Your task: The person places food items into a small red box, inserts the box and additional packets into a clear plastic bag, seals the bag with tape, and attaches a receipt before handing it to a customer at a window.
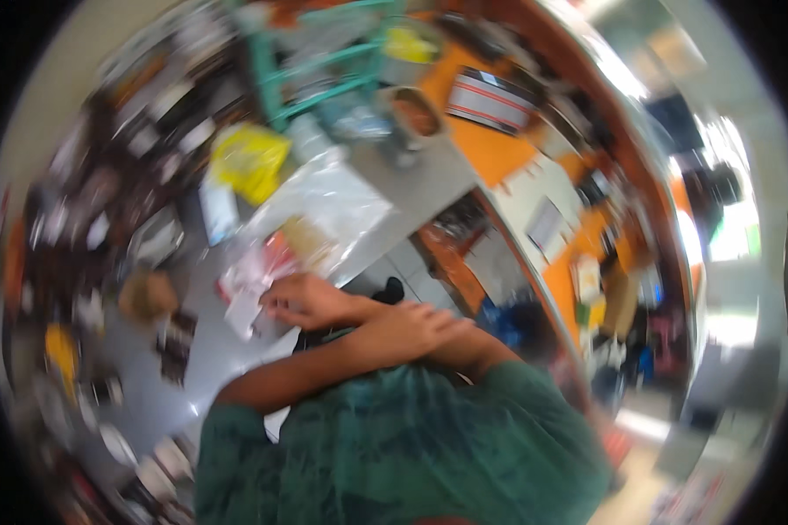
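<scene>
Green shirt (394,446): filled six o'clock.
Left hand (422,328): lay flat on right forearm (481,350).
Right hand (302,297): curled at pink-and-white plastic packet (245,269), too blurred to tell whether grasping.
Packet: lay at nine o'clock; likely best pinched lightly.
Grey tabletop (411,184): bore clear plastic bag (346,201) at eleven.
Room: held turquoise slatted frame (324,61) beyond bag, orange desk (477,144) at one.

You seem to be in a small shop or its packing room; I cannot tell which. Many mixed goods (70,197) crowd your left side, a clear plastic bag (346,201) lies on the grey table (422,179), and at right the orange counter (486,157) carries papers (545,223).
</scene>
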`<action>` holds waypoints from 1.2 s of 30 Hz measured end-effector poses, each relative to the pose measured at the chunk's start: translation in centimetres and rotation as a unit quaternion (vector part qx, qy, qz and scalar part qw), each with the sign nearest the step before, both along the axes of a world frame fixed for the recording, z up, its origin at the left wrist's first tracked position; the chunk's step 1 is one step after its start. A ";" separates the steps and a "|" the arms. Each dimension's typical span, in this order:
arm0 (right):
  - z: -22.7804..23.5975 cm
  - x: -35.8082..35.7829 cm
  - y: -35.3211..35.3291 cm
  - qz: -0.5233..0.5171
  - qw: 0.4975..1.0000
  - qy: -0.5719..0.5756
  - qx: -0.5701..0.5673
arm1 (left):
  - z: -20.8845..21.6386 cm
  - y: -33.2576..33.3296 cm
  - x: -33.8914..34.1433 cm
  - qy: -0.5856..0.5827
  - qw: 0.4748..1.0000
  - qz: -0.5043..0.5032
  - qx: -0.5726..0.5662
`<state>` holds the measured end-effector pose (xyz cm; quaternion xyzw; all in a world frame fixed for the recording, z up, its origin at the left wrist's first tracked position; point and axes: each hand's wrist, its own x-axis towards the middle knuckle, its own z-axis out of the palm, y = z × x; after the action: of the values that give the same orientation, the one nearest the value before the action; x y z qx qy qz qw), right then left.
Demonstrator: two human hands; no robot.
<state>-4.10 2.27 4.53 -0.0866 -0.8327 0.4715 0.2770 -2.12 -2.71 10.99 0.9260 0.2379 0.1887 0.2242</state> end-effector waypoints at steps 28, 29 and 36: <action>-3.6 1.6 0.2 -0.091 0.963 -0.149 -0.206 | -7.8 -9.4 -20.0 -0.240 0.716 0.651 -0.077; -4.3 1.0 0.4 -0.098 0.962 -0.148 -0.207 | -8.4 -9.0 -20.9 -0.165 0.720 0.673 0.036; -4.3 -0.6 -1.0 -0.161 0.939 -0.119 -0.279 | -10.1 -5.2 -21.5 -0.102 0.744 0.626 -0.213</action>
<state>-4.70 1.23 0.25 -0.3483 -0.6696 0.6204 0.2130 -23.57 -7.95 0.87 0.4727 0.7734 0.3247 0.2700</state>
